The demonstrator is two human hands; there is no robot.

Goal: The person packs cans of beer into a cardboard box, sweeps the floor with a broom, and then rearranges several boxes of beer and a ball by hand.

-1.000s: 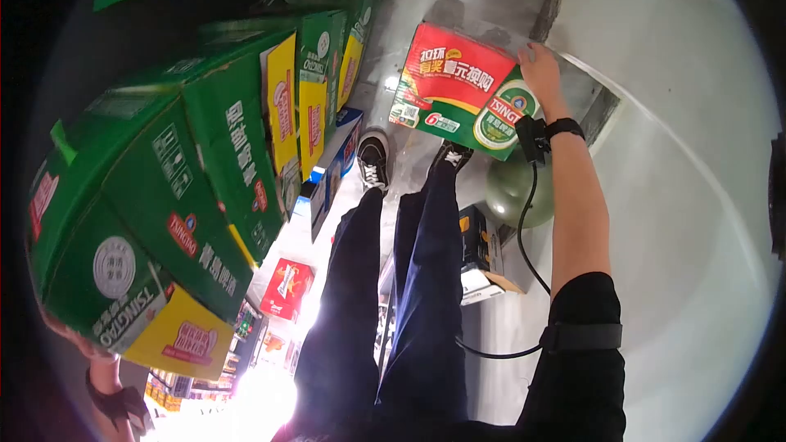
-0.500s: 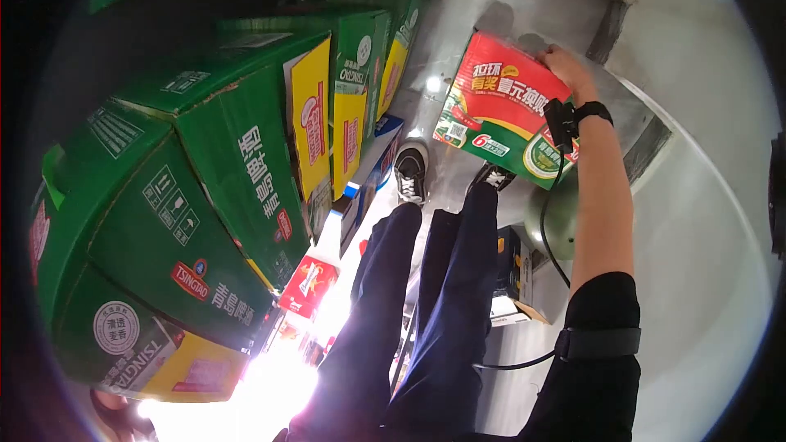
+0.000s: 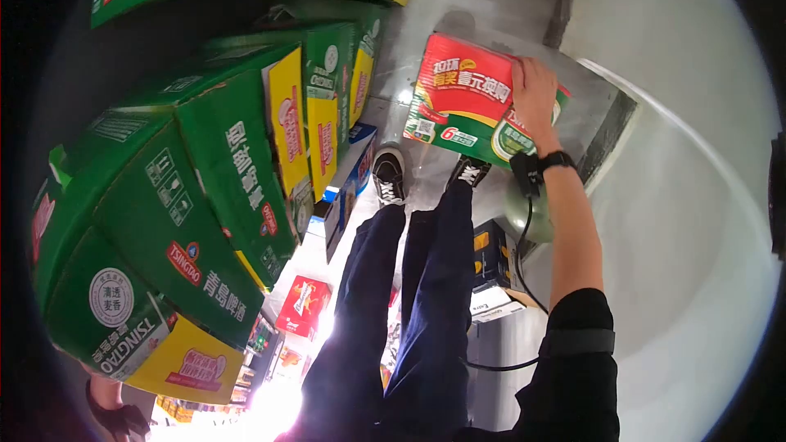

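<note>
A red and green carton [image 3: 471,74] stands on the floor just beyond my shoes. My right hand [image 3: 536,94] is over its right part, the fingers loosely bent and not wrapped round it. At the lower left edge of the view, a small part of my left hand [image 3: 106,390] shows beside a large green Tsingtao carton [image 3: 151,233]. The carton hides the fingers, so their grip cannot be made out.
More green and yellow cartons [image 3: 327,106] are stacked on the left. My shoes [image 3: 389,173] stand on the grey floor, near a rounded green object [image 3: 536,217] and a black box [image 3: 491,255]. A pale wall [image 3: 679,196] runs along the right.
My right hand has come back from the top edge of the red and green carton to over its front face. The whole view has shifted, and more of the left wrist shows.
</note>
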